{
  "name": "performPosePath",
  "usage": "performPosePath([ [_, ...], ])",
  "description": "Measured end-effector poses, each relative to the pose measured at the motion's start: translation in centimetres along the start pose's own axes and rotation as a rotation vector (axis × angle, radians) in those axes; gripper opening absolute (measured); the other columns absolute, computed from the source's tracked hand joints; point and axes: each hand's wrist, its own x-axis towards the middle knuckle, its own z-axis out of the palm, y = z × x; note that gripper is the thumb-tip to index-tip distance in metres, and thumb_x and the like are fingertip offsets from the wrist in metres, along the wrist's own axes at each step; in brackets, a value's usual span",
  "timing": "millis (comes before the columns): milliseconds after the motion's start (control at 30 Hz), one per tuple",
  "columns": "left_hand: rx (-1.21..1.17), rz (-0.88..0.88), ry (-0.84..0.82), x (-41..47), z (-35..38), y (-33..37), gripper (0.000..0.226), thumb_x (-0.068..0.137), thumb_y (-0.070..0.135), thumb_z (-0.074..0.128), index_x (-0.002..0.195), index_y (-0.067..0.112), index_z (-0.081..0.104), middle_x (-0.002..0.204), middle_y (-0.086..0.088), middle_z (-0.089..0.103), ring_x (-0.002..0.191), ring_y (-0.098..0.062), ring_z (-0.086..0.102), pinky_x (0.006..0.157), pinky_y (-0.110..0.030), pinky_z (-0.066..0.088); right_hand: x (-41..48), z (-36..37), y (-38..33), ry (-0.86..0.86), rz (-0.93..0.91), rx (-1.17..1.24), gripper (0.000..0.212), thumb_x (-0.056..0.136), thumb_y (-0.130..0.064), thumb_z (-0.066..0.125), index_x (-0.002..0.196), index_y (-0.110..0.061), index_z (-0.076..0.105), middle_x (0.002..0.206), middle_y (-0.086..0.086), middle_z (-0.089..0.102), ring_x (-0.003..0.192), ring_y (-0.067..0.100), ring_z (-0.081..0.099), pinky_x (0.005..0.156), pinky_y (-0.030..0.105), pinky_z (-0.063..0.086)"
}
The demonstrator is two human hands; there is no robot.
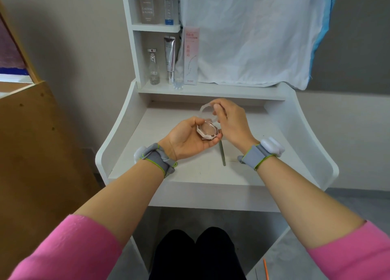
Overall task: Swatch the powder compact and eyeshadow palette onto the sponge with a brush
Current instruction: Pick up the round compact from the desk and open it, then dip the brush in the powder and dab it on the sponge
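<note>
An octagonal powder compact (207,131) with a pinkish pan lies in the palm of my left hand (187,138), held above the white dressing table (190,170). Its clear lid (205,111) stands raised at the far side. My right hand (231,122) pinches the lid's edge between thumb and fingers. A thin grey-green brush handle (222,155) lies on the table just below my hands, its head hidden under them. I see no sponge or eyeshadow palette.
The back shelves hold a glass bottle (153,67), a silver tube (170,58), a pink-and-white box (191,55) and two tall bottles (158,4). White cloth (253,33) covers the back. A wooden panel (31,142) stands at left. Curved side walls bound the table.
</note>
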Motion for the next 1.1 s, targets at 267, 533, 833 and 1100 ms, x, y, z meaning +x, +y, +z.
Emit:
performPosePath([
  [267, 0.110, -0.097, -0.029, 0.4, 0.2, -0.4, 0.055, 0.091, 0.062, 0.041, 0.095, 0.010, 0.059, 0.085, -0.010, 0.063, 0.074, -0.020, 0.056, 0.062, -0.027, 0.048, -0.2, -0.2, 0.1, -0.044, -0.092, -0.058, 0.024, 0.100, -0.019, 0.044, 0.108, -0.014, 0.066, 0.089, -0.002, 0.060, 0.084, 0.018, 0.058, 0.079, 0.039, 0.050],
  [533, 0.139, -0.028, 0.143, 1.0, 0.4, -0.6, 0.069, 0.087, 0.072, 0.032, 0.096, 0.009, 0.059, 0.073, -0.010, 0.059, 0.055, -0.017, 0.054, 0.046, -0.021, 0.046, -0.2, -0.4, 0.3, 0.002, 0.113, -0.053, 0.024, 0.099, -0.025, 0.045, 0.101, -0.010, 0.063, 0.093, 0.004, 0.064, 0.087, 0.024, 0.059, 0.079, 0.041, 0.049],
  [833, 0.159, 0.037, 0.265, 1.3, 0.0, -0.4, 0.071, 0.087, 0.072, 0.031, 0.098, 0.009, 0.063, 0.072, -0.011, 0.061, 0.055, -0.018, 0.055, 0.047, -0.022, 0.047, -1.1, -0.1, 1.6, -0.348, 0.447, -0.391, 0.019, 0.086, -0.022, 0.062, 0.101, -0.011, 0.063, 0.110, 0.013, 0.063, 0.098, 0.035, 0.060, 0.080, 0.037, 0.050],
  [1100, 0.163, 0.064, 0.290, 1.0, -0.3, 0.0, 0.071, 0.088, 0.072, 0.031, 0.098, 0.009, 0.062, 0.069, -0.010, 0.061, 0.055, -0.019, 0.054, 0.048, -0.022, 0.046, -0.9, 1.2, 1.2, -0.457, 0.437, -0.550, 0.029, 0.086, -0.023, 0.063, 0.107, -0.006, 0.055, 0.113, 0.014, 0.056, 0.095, 0.035, 0.057, 0.070, 0.033, 0.041],
])
